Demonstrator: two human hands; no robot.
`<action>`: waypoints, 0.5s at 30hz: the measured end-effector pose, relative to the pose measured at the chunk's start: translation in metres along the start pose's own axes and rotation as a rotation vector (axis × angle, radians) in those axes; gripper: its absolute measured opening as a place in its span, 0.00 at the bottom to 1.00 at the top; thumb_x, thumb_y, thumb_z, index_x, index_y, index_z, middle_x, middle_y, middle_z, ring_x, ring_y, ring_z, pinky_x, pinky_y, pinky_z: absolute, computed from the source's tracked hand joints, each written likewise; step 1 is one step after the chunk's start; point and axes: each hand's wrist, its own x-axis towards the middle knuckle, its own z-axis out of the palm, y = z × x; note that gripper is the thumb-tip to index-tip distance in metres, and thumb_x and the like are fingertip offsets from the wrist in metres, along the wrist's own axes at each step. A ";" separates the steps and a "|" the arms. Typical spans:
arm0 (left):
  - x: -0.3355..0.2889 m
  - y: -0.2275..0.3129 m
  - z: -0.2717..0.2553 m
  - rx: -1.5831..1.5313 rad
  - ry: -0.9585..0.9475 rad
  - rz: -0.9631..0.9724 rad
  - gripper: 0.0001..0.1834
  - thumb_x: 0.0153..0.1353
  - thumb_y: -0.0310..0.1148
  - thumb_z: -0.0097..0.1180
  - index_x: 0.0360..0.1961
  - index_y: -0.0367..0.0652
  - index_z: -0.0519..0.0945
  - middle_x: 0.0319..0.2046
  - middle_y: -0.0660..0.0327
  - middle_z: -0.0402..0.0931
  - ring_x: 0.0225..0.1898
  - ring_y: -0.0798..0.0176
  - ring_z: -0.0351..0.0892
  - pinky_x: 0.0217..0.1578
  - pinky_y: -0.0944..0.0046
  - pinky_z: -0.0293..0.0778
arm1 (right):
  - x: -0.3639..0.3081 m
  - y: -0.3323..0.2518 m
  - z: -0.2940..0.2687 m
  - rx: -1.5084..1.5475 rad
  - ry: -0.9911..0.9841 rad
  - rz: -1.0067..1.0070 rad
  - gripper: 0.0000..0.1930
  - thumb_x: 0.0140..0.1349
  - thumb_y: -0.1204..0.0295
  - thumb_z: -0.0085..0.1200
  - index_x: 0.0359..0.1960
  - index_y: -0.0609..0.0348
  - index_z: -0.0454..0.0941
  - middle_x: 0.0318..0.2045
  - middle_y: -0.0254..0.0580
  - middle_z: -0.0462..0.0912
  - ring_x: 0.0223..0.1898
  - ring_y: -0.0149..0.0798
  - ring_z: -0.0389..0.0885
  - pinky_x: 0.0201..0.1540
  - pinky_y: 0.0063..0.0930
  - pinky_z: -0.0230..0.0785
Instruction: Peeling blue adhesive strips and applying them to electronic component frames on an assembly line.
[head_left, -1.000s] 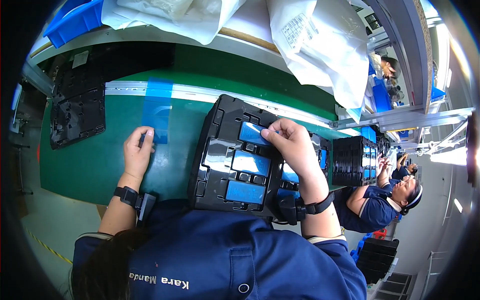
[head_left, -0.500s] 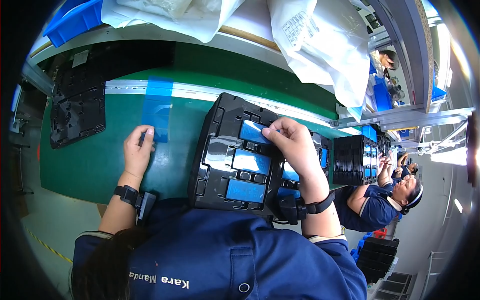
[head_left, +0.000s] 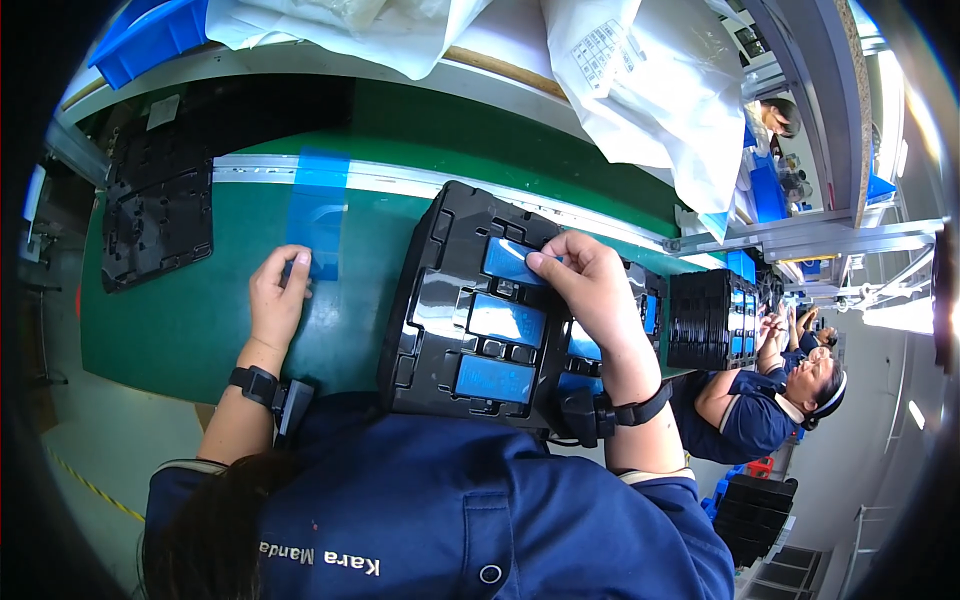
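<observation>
A black molded tray (head_left: 400, 365), on top of a stack, holds several flat rectangular pieces faced with blue film (head_left: 507, 320). My right hand (head_left: 592, 285) is closed in a pinch at the right end of the far blue-filmed piece (head_left: 508, 258), which lies in its pocket. Left of the stack, my left hand (head_left: 277, 300) hovers over the green table with thumb and fingers closed. Its fingertips meet the left edge of a translucent blue film strip (head_left: 322, 215); whether they grip it is hidden.
Black trays (head_left: 160, 225) lie at the far left of the green tabletop (head_left: 150, 330). White plastic bags (head_left: 650, 110) hang over the shelf edge, near a blue bin (head_left: 150, 45). Another tray stack (head_left: 700, 320) stands to the right, beside a co-worker (head_left: 745, 405).
Both hands keep nearly the same place and pose. The view has shifted very slightly; no piece has visibly left its pocket.
</observation>
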 end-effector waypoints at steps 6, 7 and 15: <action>0.000 0.002 0.001 -0.002 0.006 -0.010 0.12 0.62 0.36 0.52 0.34 0.36 0.77 0.26 0.63 0.74 0.21 0.75 0.70 0.21 0.74 0.70 | 0.002 0.003 0.003 -0.104 0.043 -0.036 0.10 0.52 0.69 0.59 0.26 0.63 0.75 0.16 0.36 0.71 0.19 0.27 0.66 0.24 0.22 0.60; 0.000 0.002 0.001 -0.007 0.011 -0.006 0.12 0.62 0.36 0.52 0.34 0.36 0.77 0.25 0.63 0.73 0.21 0.75 0.70 0.21 0.74 0.70 | 0.003 0.004 0.005 -0.156 0.061 -0.059 0.10 0.52 0.69 0.59 0.26 0.63 0.74 0.16 0.39 0.71 0.19 0.31 0.69 0.24 0.25 0.62; 0.001 0.000 0.001 -0.010 0.007 -0.004 0.11 0.62 0.36 0.52 0.34 0.37 0.77 0.25 0.64 0.73 0.20 0.75 0.70 0.21 0.75 0.69 | -0.004 -0.003 0.012 -0.386 0.169 -0.217 0.10 0.52 0.69 0.59 0.29 0.63 0.73 0.20 0.46 0.73 0.21 0.41 0.72 0.27 0.32 0.64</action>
